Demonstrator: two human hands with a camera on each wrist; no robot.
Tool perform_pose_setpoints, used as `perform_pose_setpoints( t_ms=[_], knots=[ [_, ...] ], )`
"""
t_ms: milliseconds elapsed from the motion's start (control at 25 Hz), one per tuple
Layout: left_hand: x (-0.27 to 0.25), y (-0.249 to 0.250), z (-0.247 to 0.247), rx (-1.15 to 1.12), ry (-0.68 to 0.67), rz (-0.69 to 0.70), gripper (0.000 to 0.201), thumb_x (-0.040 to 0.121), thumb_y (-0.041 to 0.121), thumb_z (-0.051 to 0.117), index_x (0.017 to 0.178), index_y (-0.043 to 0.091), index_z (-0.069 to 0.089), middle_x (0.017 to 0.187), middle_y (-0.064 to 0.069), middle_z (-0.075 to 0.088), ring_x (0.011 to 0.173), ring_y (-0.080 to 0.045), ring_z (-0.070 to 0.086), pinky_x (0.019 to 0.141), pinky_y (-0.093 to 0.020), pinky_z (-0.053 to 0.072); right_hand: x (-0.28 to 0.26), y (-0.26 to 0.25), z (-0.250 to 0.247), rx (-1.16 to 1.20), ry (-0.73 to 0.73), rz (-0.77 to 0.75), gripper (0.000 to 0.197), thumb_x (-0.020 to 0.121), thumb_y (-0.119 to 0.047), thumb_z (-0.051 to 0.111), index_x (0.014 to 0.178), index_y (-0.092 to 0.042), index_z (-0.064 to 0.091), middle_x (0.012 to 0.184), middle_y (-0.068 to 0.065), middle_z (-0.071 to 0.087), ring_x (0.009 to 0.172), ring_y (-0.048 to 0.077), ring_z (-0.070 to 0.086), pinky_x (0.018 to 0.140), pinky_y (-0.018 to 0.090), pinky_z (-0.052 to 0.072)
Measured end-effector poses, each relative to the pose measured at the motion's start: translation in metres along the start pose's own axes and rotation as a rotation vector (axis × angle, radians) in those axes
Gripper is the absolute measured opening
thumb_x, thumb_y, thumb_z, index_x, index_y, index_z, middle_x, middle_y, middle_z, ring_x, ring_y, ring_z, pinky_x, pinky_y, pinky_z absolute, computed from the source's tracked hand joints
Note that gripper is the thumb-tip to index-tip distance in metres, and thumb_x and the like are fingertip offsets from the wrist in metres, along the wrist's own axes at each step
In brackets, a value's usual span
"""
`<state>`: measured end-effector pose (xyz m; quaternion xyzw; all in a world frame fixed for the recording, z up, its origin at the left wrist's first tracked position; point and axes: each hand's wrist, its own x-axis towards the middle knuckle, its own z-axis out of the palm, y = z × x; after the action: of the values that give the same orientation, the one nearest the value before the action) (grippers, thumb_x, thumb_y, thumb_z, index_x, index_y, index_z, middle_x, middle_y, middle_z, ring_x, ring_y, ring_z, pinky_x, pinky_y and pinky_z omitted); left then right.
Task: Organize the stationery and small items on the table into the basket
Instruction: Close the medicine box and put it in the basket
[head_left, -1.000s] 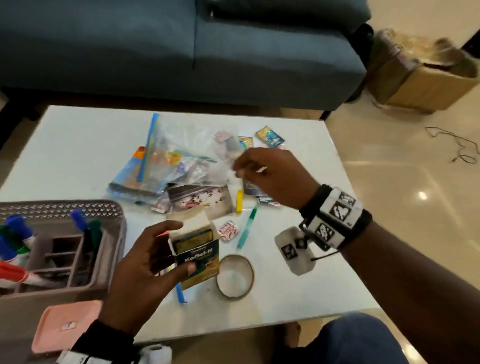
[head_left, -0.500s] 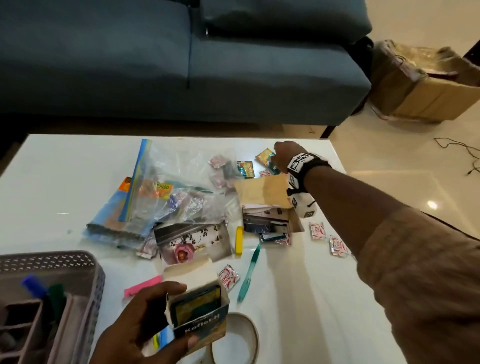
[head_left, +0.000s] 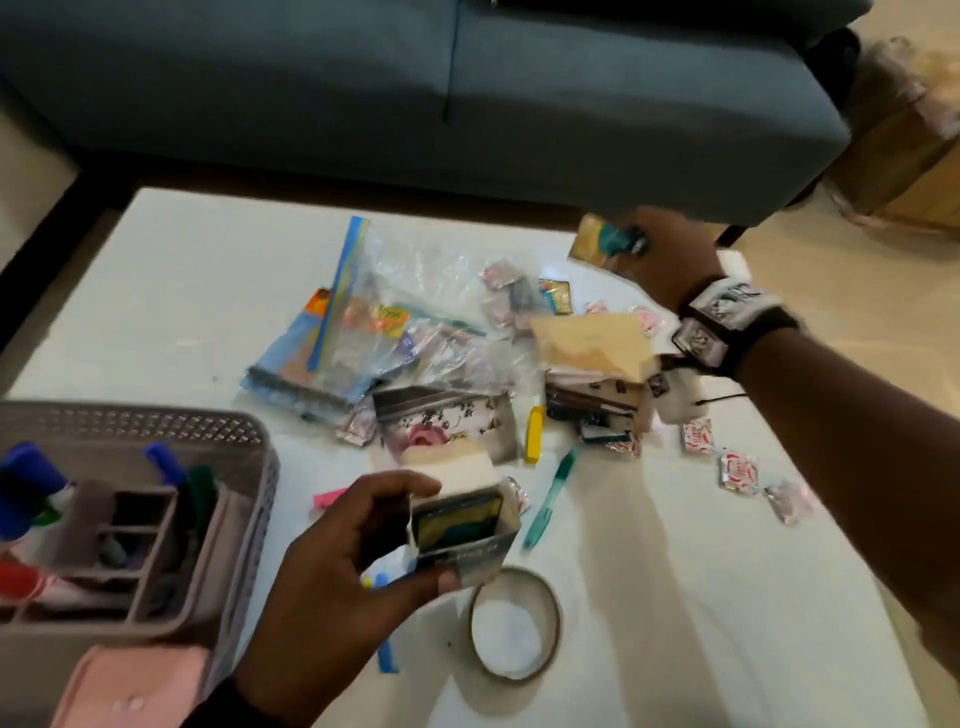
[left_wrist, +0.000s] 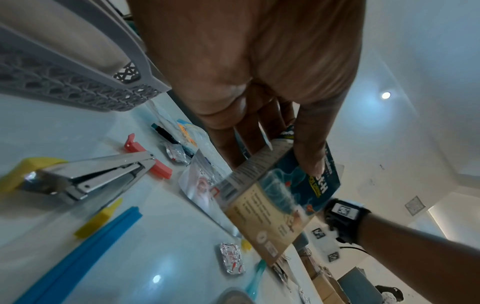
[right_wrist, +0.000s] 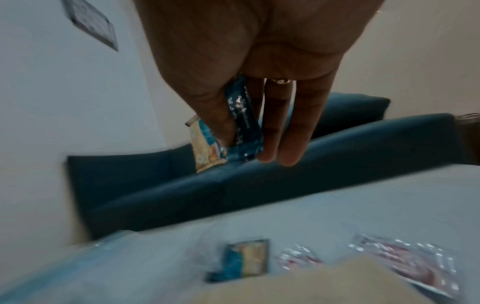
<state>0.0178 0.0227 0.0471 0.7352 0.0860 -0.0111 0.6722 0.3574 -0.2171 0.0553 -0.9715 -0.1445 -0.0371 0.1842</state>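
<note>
My left hand (head_left: 363, 551) (left_wrist: 259, 131) grips a small open teal-and-tan carton (head_left: 460, 530) (left_wrist: 275, 197) above the table's near side, right of the grey basket (head_left: 156, 431) (left_wrist: 78, 82). My right hand (head_left: 670, 254) (right_wrist: 246, 123) is raised over the table's far right edge and pinches a teal-and-tan sachet (head_left: 602, 241) (right_wrist: 233, 131) between thumb and fingers. A like sachet (head_left: 556, 296) (right_wrist: 241, 259) lies on the white table (head_left: 182, 291). Foil packets (head_left: 737, 470) lie at the right.
A clear zip bag (head_left: 374, 322) of items, a brown envelope (head_left: 592, 338), a teal pen (head_left: 550, 499), a yellow clip (head_left: 535, 434) and a tape roll (head_left: 514, 623) lie on the table. A stapler (left_wrist: 88, 179) lies near the basket. A blue sofa (head_left: 415, 93) stands behind.
My right hand has reached to the far right of the table and lifted a teal sachet off it. The left hand kept hold of the carton. The camera view tilted down.
</note>
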Motion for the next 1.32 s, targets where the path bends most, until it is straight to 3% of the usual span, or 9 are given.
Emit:
perform_pose_setpoints(
  t_ms=[80, 160, 280, 400, 560, 720, 1000, 1120, 1320],
  knots=[
    [0.001, -0.002, -0.002, 0.002, 0.008, 0.035, 0.057, 0.063, 0.003, 0.087, 0.111, 0.023, 0.064, 0.106, 0.009, 0.073, 0.103, -0.009, 0.070, 0.087, -0.023, 0.056, -0.045, -0.043, -0.035, 0.254, -0.023, -0.088, 0.031, 0.087, -0.006, 0.066, 0.116, -0.015, 0.061, 0.109, 0.010, 0.065, 0.078, 0.021, 0.072, 0.060, 0.035, 0.061],
    [0.002, 0.000, -0.004, -0.029, 0.005, 0.047, 0.058, 0.068, -0.007, 0.084, 0.115, 0.018, 0.061, 0.111, 0.002, 0.071, 0.108, -0.018, 0.069, 0.093, -0.032, 0.055, -0.101, -0.085, -0.066, 0.392, -0.094, -0.217, 0.038, 0.088, -0.002, 0.067, 0.122, -0.015, 0.058, 0.109, 0.002, 0.063, 0.076, 0.006, 0.071, 0.053, 0.021, 0.058],
    [0.008, 0.011, -0.005, -0.051, 0.015, 0.071, 0.059, 0.068, -0.012, 0.081, 0.115, 0.019, 0.061, 0.110, 0.003, 0.071, 0.107, -0.019, 0.069, 0.094, -0.037, 0.055, -0.163, -0.122, -0.087, 0.578, -0.125, -0.366, 0.040, 0.084, -0.005, 0.072, 0.120, -0.012, 0.057, 0.097, -0.002, 0.071, 0.080, 0.009, 0.071, 0.054, 0.024, 0.057],
    [0.016, 0.017, -0.002, -0.073, 0.011, 0.082, 0.061, 0.068, -0.014, 0.080, 0.113, 0.024, 0.062, 0.111, 0.003, 0.072, 0.106, -0.018, 0.070, 0.093, -0.037, 0.057, -0.174, -0.134, -0.081, 0.558, -0.145, -0.416, 0.027, 0.086, -0.009, 0.072, 0.110, -0.013, 0.061, 0.095, -0.008, 0.072, 0.092, 0.010, 0.071, 0.063, 0.026, 0.059],
    [0.020, 0.024, 0.007, -0.085, -0.029, 0.103, 0.062, 0.069, -0.006, 0.080, 0.119, 0.026, 0.060, 0.114, 0.002, 0.071, 0.107, -0.020, 0.069, 0.092, -0.036, 0.057, -0.176, -0.134, -0.075, 0.380, -0.164, -0.535, 0.021, 0.088, -0.020, 0.073, 0.108, -0.020, 0.069, 0.096, -0.013, 0.069, 0.077, 0.002, 0.063, 0.066, 0.014, 0.049],
    [0.029, 0.027, 0.005, -0.041, -0.089, 0.100, 0.064, 0.072, -0.010, 0.079, 0.118, 0.029, 0.061, 0.113, 0.004, 0.071, 0.105, -0.018, 0.070, 0.089, -0.035, 0.058, -0.106, -0.088, -0.043, 0.360, 0.077, -0.226, 0.011, 0.095, -0.021, 0.060, 0.094, -0.018, 0.071, 0.089, -0.007, 0.073, 0.075, 0.007, 0.064, 0.070, 0.022, 0.050],
    [0.025, 0.013, -0.006, -0.046, -0.123, 0.049, 0.075, 0.069, 0.004, 0.077, 0.124, 0.050, 0.056, 0.115, 0.011, 0.063, 0.107, -0.020, 0.069, 0.089, -0.034, 0.058, 0.044, -0.013, 0.076, -0.387, -0.380, -0.073, 0.033, 0.092, -0.020, 0.058, 0.123, -0.012, 0.061, 0.124, 0.015, 0.062, 0.113, 0.035, 0.059, 0.095, 0.040, 0.050],
    [0.028, 0.006, -0.012, -0.023, -0.179, 0.052, 0.063, 0.075, -0.001, 0.077, 0.115, 0.046, 0.063, 0.116, 0.010, 0.068, 0.108, -0.017, 0.069, 0.087, -0.031, 0.059, 0.065, -0.014, 0.093, -0.432, -0.419, -0.070, 0.046, 0.090, -0.040, 0.062, 0.123, -0.008, 0.059, 0.123, 0.018, 0.060, 0.110, 0.041, 0.059, 0.091, 0.040, 0.048],
    [0.023, 0.005, -0.010, 0.040, -0.215, 0.020, 0.055, 0.079, -0.011, 0.074, 0.106, 0.035, 0.062, 0.107, 0.007, 0.070, 0.101, -0.016, 0.071, 0.084, -0.033, 0.060, 0.064, -0.009, 0.091, -0.434, -0.418, -0.008, 0.032, 0.076, -0.043, 0.069, 0.079, -0.011, 0.066, 0.079, 0.009, 0.069, 0.072, 0.032, 0.067, 0.073, 0.040, 0.060]
  ],
)
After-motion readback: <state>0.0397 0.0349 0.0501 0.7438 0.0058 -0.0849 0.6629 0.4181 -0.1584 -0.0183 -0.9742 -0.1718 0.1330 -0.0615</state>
